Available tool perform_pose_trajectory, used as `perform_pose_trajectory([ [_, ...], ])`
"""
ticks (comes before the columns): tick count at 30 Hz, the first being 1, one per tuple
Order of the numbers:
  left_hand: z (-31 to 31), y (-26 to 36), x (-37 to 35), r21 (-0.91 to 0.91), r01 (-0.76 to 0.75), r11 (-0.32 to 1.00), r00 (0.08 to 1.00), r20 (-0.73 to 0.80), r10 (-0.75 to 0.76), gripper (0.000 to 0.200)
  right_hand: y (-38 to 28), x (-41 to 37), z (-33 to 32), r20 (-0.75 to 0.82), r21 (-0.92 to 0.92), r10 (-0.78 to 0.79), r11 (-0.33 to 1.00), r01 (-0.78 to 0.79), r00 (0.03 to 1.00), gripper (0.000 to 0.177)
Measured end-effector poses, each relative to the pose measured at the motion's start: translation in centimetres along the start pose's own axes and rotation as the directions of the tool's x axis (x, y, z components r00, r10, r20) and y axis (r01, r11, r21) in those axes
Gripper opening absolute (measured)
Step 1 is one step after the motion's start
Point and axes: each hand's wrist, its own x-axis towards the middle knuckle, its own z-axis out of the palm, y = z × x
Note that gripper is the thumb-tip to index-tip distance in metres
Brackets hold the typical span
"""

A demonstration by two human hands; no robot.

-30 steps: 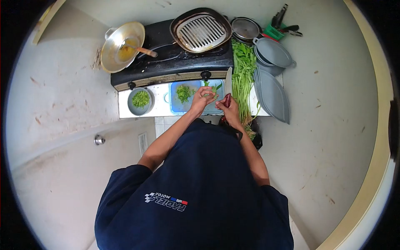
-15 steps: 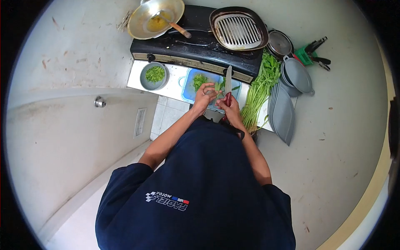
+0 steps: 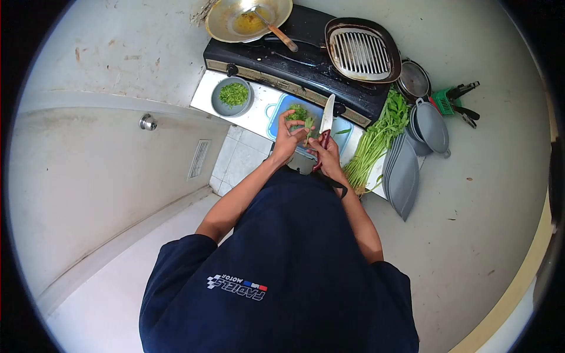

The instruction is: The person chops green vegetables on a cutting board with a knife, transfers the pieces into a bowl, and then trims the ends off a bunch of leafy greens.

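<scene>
My left hand (image 3: 286, 143) pinches a leafy green sprig (image 3: 309, 125) between thumb and fingers, over the blue cutting board (image 3: 278, 110). My right hand (image 3: 328, 154) is closed around the dark red handle of a kitchen knife (image 3: 328, 115). Its blade points up and away, toward the stove. The fingertips of both hands are close together at the sprig's stem. Beyond my left fingers lies a small heap of chopped greens (image 3: 298, 110) on the board.
A grey bowl (image 3: 249, 95) of chopped greens stands left of the board. To the right lies a bunch of leafy stalks (image 3: 371, 139), beside stacked grey plates (image 3: 403, 182). Behind are a black stove (image 3: 259, 54), a wok (image 3: 219, 25) and a grill pan (image 3: 391, 47).
The head view has turned, so the stove, bowl and board appear farther right and more tilted. Both hands still hold the sprig and the knife, whose blade now leans slightly more to the right.
</scene>
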Motion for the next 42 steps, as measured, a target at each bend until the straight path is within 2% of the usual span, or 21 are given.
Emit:
perform_pose_trajectory([
  [3, -0.9, -0.9, 0.4, -0.021, -0.062, 0.998, 0.998, -0.007, 0.062, 0.074, 0.0, 0.3, 0.4, 0.020, -0.010, -0.002, 1.000, 0.002, 1.000, 0.025],
  [11, -0.8, 0.7, -0.6, -0.108, 0.011, 0.994, 0.997, -0.070, -0.019, 0.073, -0.6, 0.4, 1.8, 0.056, -0.101, -0.014, 0.995, 0.019, 0.998, 0.033],
  [17, -1.6, -0.1, -0.5, -0.079, -0.051, 0.996, 0.988, -0.149, 0.039, 0.071, -1.5, 0.4, 1.7, 0.042, -0.299, -0.096, 0.948, 0.104, 0.994, 0.030],
  [21, -3.5, -1.6, -0.3, -0.030, -0.026, 0.999, 0.976, -0.217, 0.019, 0.063, -2.9, -0.3, 1.6, 0.044, -0.562, -0.172, 0.810, 0.167, 0.984, 0.028],
  [24, -4.2, -1.7, -0.7, 0.180, -0.001, 0.984, 0.956, -0.288, 0.054, 0.050, -4.7, -1.0, 1.8, 0.089, -0.706, -0.135, 0.690, 0.157, 0.987, 0.029],
  [25, -3.9, -0.4, -1.2, 0.484, -0.193, 0.853, 0.948, -0.132, 0.290, 0.044, -5.0, -0.9, 1.5, 0.122, -0.750, -0.125, 0.638, 0.174, 0.985, 0.029],
  [26, -3.7, 1.0, -1.8, 0.704, -0.378, 0.601, 0.887, 0.089, 0.454, 0.039, -5.1, -0.9, 1.1, 0.154, -0.789, -0.112, 0.583, 0.191, 0.982, 0.029],
  [27, -3.3, 2.3, -2.4, 0.806, -0.529, 0.265, 0.782, 0.341, 0.522, 0.034, -5.3, -0.8, 0.8, 0.175, -0.768, -0.092, 0.611, 0.194, 0.980, 0.029],
  [30, -2.0, 2.9, -3.3, 0.641, -0.572, 0.512, 0.817, 0.502, 0.283, 0.029, -5.7, -0.8, 0.2, 0.221, -0.723, -0.030, 0.666, 0.184, 0.975, 0.030],
  [33, -1.3, 2.7, -3.7, 0.668, -0.516, 0.536, 0.837, 0.526, 0.150, 0.027, -6.2, -0.5, -0.1, 0.240, -0.723, 0.013, 0.669, 0.170, 0.971, 0.030],
  [36, -1.6, 2.8, -3.6, 0.672, -0.364, 0.645, 0.899, 0.434, 0.056, 0.023, -4.9, -0.2, -1.2, 0.236, -0.701, 0.024, 0.696, 0.153, 0.971, 0.030],
  [39, -2.7, 2.1, -3.5, 0.709, -0.439, 0.552, 0.868, 0.493, 0.057, 0.018, -4.3, -0.2, -1.1, 0.226, -0.655, 0.016, 0.743, 0.139, 0.974, 0.028],
  [41, -3.0, 2.1, -3.5, 0.756, -0.422, 0.501, 0.870, 0.492, -0.010, 0.016, -3.9, -0.4, -0.7, 0.211, -0.621, 0.018, 0.775, 0.120, 0.977, 0.027],
  [42, -3.1, 2.1, -3.6, 0.777, -0.414, 0.474, 0.870, 0.491, -0.044, 0.015, -3.1, -0.3, -0.9, 0.186, -0.687, 0.019, 0.718, 0.116, 0.982, 0.026],
])
